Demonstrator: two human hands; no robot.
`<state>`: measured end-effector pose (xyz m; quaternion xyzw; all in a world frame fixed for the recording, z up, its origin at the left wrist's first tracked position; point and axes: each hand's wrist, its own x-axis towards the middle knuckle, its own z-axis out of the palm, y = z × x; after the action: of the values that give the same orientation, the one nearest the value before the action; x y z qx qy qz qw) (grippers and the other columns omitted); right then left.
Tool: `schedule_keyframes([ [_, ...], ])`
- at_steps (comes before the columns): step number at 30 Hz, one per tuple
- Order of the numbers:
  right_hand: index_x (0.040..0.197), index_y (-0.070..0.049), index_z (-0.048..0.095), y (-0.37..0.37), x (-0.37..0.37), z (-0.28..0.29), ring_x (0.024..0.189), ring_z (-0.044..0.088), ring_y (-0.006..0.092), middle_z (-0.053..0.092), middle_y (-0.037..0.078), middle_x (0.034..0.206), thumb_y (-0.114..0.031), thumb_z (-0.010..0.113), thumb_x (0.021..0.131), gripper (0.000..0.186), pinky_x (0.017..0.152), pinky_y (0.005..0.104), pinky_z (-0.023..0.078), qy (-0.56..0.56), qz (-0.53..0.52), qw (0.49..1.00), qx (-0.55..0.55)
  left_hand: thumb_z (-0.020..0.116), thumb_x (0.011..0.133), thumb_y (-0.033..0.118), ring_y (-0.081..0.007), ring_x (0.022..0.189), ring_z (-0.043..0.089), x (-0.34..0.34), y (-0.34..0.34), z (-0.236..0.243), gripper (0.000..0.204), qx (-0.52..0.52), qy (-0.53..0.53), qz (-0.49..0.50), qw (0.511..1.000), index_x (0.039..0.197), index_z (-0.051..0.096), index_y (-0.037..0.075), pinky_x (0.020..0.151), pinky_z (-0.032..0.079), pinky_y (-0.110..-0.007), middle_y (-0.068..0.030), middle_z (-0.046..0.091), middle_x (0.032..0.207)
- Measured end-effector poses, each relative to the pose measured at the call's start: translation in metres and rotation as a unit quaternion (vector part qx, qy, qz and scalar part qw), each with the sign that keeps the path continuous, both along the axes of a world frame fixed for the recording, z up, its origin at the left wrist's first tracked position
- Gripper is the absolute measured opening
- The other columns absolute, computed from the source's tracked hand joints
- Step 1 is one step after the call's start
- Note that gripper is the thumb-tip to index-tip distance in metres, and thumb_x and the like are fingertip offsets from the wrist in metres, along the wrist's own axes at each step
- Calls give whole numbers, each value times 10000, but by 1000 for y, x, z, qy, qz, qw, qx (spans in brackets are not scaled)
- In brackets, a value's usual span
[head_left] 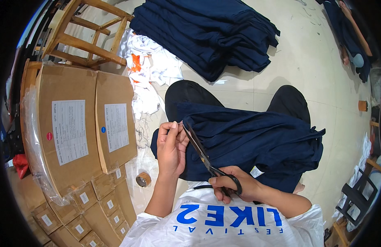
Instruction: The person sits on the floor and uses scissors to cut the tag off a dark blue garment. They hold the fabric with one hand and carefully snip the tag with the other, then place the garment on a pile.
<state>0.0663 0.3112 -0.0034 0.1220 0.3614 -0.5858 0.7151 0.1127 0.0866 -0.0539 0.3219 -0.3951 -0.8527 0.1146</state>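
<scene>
A dark navy garment [248, 136] lies in folds across my lap, with a small white label [256, 171] showing near its lower edge. My left hand [172, 148] pinches the garment's left edge between thumb and fingers; any thread there is too small to make out. In my right hand [233, 184] is a pair of black-handled scissors [202, 154], fingers through the loops. The blades point up and left over the cloth, their tips right beside my left fingertips. Whether the blades are fully closed is hard to tell.
Beyond my knees, a large pile of navy garments [207, 33] rests on the tiled floor. White cloth [157, 61] lies beside it. Cardboard cartons [67, 123], a wooden stool [89, 45] and a tape roll [143, 179] are on the left. Another person's arm [357, 29] shows at far right.
</scene>
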Motion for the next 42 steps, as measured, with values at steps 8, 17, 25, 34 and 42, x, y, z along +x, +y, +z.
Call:
schedule_keyframes([
  [8, 859, -65, 622, 0, -1, 1, 504, 615, 117, 686, 86, 692, -265, 680, 995, 249, 491, 217, 471, -1, -8, 1000, 0, 570, 1100, 147, -181, 1005, 734, -1, 0, 1, 47, 5, -9, 12, 1000, 1086, 576, 102, 912, 601, -336, -107, 744, 1086],
  [17, 855, -66, 621, 1, -1, 0, 489, 610, 122, 685, 88, 681, -277, 692, 980, 256, 476, 221, 465, 2, -9, 1000, 2, 566, 1102, 151, -180, 996, 742, -1, 2, 1, 48, -18, -15, 9, 1000, 1086, 565, 105, 901, 608, -332, -114, 744, 1090],
  [25, 846, -66, 627, 1, 1, -3, 477, 611, 124, 686, 87, 671, -273, 693, 978, 254, 466, 215, 468, -3, -20, 1000, -6, 577, 1100, 153, -163, 984, 743, -2, 5, 3, 55, -42, -29, 12, 999, 1086, 564, 102, 885, 610, -316, -100, 739, 1096],
  [34, 847, -62, 629, 1, 1, 0, 485, 612, 116, 688, 80, 681, -266, 687, 985, 253, 474, 210, 468, -4, -16, 1000, -8, 580, 1101, 162, -150, 968, 737, -3, 6, 4, 61, -42, -29, 10, 999, 1088, 566, 104, 869, 607, -304, -87, 732, 1102],
  [42, 839, -61, 621, 1, -1, 0, 482, 605, 119, 686, 85, 679, -272, 688, 978, 262, 473, 216, 462, -3, -15, 1000, -9, 572, 1104, 162, -160, 982, 738, -3, 4, 2, 58, -32, -21, 9, 999, 1090, 566, 106, 882, 604, -303, -99, 741, 1099],
])
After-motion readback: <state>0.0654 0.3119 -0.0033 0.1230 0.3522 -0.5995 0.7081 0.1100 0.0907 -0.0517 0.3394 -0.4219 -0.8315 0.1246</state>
